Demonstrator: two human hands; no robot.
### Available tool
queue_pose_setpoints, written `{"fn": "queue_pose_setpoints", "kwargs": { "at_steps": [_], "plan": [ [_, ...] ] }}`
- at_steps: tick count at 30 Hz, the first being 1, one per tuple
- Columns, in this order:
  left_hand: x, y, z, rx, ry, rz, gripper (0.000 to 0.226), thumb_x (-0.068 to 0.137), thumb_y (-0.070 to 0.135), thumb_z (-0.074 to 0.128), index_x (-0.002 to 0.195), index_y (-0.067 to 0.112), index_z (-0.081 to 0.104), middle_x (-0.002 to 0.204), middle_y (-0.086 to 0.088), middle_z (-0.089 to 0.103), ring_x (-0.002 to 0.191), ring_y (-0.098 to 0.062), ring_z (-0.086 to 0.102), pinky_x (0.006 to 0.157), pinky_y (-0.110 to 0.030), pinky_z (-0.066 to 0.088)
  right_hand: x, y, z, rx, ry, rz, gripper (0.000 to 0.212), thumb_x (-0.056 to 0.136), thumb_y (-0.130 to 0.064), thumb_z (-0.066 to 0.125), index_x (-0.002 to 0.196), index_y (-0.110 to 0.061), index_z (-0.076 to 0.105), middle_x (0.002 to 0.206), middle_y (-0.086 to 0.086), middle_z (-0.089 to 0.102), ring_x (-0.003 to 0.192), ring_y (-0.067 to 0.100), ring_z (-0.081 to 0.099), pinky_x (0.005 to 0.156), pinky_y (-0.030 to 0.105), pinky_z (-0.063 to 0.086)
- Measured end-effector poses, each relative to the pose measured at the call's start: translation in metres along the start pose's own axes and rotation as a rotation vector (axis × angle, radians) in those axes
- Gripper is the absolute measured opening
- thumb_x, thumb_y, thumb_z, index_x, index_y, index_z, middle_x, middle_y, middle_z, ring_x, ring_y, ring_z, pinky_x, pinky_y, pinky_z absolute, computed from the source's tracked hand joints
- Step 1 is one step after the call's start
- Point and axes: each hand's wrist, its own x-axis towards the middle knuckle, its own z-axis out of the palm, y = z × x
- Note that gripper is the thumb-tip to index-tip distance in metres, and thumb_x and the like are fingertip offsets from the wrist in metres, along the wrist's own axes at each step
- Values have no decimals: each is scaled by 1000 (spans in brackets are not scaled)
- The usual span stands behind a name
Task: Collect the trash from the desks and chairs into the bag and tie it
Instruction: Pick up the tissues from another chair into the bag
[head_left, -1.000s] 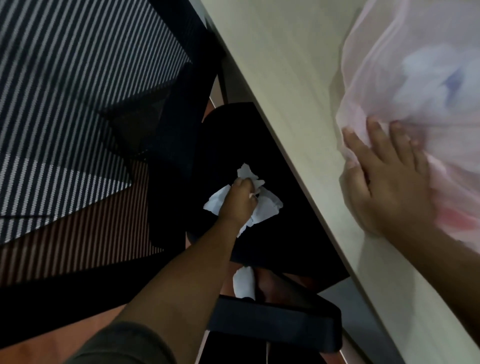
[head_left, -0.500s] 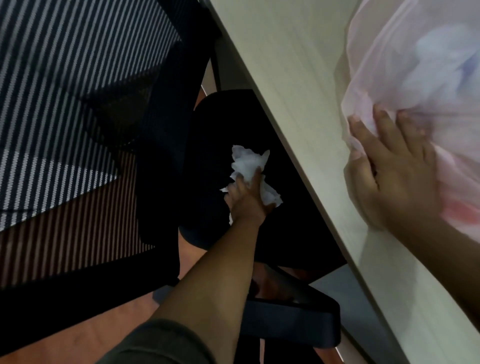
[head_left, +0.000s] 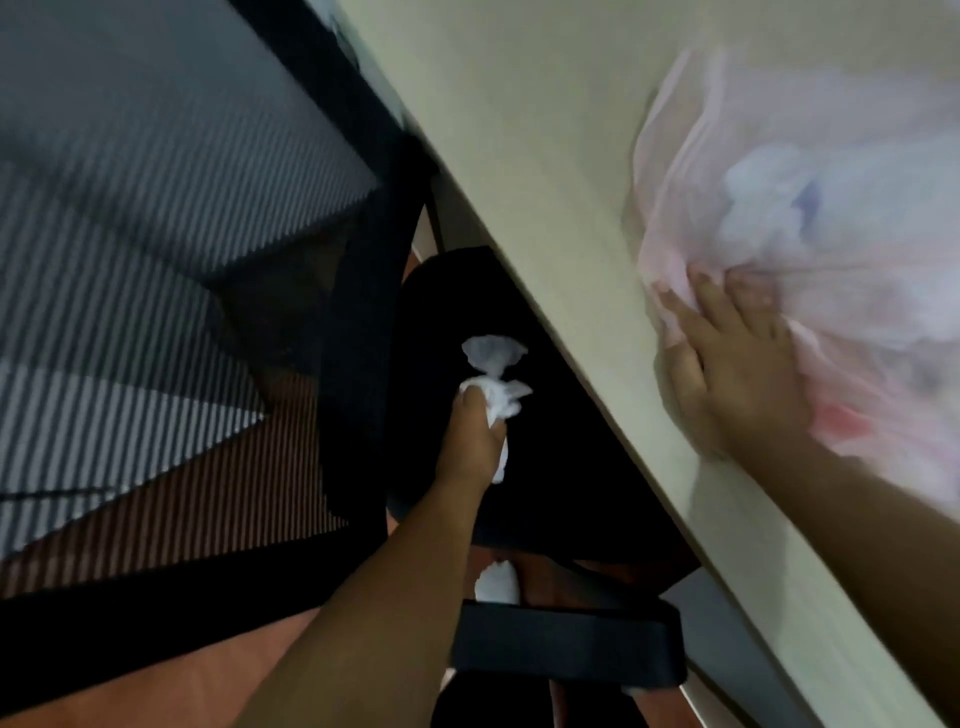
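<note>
While the pink bag (head_left: 831, 234) lies slumped on the bench (head_left: 519, 156) in the upper right of the frame, with no knot showing anywhere on it, the job looks partway through. Some collecting seems done, since pale crumpled stuff and a reddish patch show through the thin plastic. What those items are cannot be made out.

At the centre of the frame the left grip (head_left: 470, 441) is clamped round a wad of white tissue (head_left: 493, 400), fingers curled about it, over the black chair seat (head_left: 561, 467). Whether the wad touches the seat or is clear of it cannot be told. It is well apart from the bag, below the bench edge.

The right grip (head_left: 737, 384) lies with its fingers spread fairly straight on the bag's near side, pressing the plastic to the bench rather than closing round it. The bag's mouth is not clearly visible.

As a judgement, what remains is carrying this wad up into the bag, then gathering the neck and tying it. A second white scrap (head_left: 497, 581) shows in the lower centre, in the gap between the seat and an armrest (head_left: 566, 654). It probably needs picking up too, though whether it lies on the floor or the chair base is unclear.
</note>
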Motion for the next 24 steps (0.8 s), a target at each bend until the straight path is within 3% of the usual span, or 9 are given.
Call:
{"fn": "queue_pose_setpoints", "kwargs": {
  "at_steps": [3, 5, 7, 10, 13, 16, 20, 24],
  "plan": [
    [-30, 18, -25, -91, -35, 110, 18, 96, -4, 46, 111, 6, 49, 113, 9, 57, 107, 4, 58, 88, -15, 45, 4, 5, -10, 240, 53, -30, 45, 99, -23, 34, 142, -28, 46, 152, 0, 42, 141, 21, 36, 120, 37, 15],
    [-45, 40, -42, -47, -5, 201, 17, 95, -5, 47, 108, 6, 51, 110, 4, 56, 102, 12, 57, 80, -4, 41, 1, 11, -30, 436, 99, 1, 37, 100, -18, 39, 133, -21, 56, 141, 3, 55, 130, 16, 46, 114, 31, 24],
    [-61, 74, -59, -29, 10, 290, 17, 94, -6, 48, 102, 7, 56, 102, 0, 58, 89, 19, 57, 72, -1, 41, -13, 21, -57, 491, 84, 59, 37, 99, -26, 36, 122, -14, 63, 126, 10, 64, 119, 25, 55, 107, 39, 37],
    [-85, 129, -77, -3, 15, 390, 30, 93, -5, 49, 83, 24, 53, 81, 4, 57, 72, 13, 60, 59, -6, 45, -36, 31, -104, 588, 161, 139, 41, 99, -29, 33, 124, -13, 61, 128, 2, 61, 121, 18, 53, 108, 37, 39],
    [-93, 165, -81, 39, 6, 469, 15, 90, 12, 53, 100, 21, 58, 102, 1, 61, 86, -2, 63, 66, -28, 57, -54, 40, -149, 667, 194, 183, 43, 98, -34, 31, 126, -18, 60, 127, -4, 57, 119, 8, 48, 104, 26, 34],
    [-111, 208, -73, 105, -46, 521, 11, 91, 14, 54, 102, 13, 53, 104, -2, 59, 87, -12, 59, 59, -19, 48, -73, 64, -178, 590, 144, 192, 39, 100, -32, 33, 125, -25, 62, 118, 1, 52, 115, 16, 42, 97, 27, 30],
    [-137, 264, -41, 202, -122, 651, 11, 91, 18, 54, 100, 13, 51, 102, 0, 56, 87, -15, 53, 64, -22, 40, -92, 87, -216, 538, 170, 289, 32, 101, -28, 39, 94, -15, 68, 91, 6, 55, 96, 30, 49, 82, 37, 37],
    [-147, 306, 4, 344, -193, 832, 11, 93, 20, 57, 102, 15, 54, 103, 4, 49, 89, -15, 52, 68, -26, 37, -109, 91, -247, 697, 275, 358, 38, 104, -26, 36, 101, -3, 66, 95, 10, 67, 87, 22, 55, 73, 24, 38]
  ]
}}
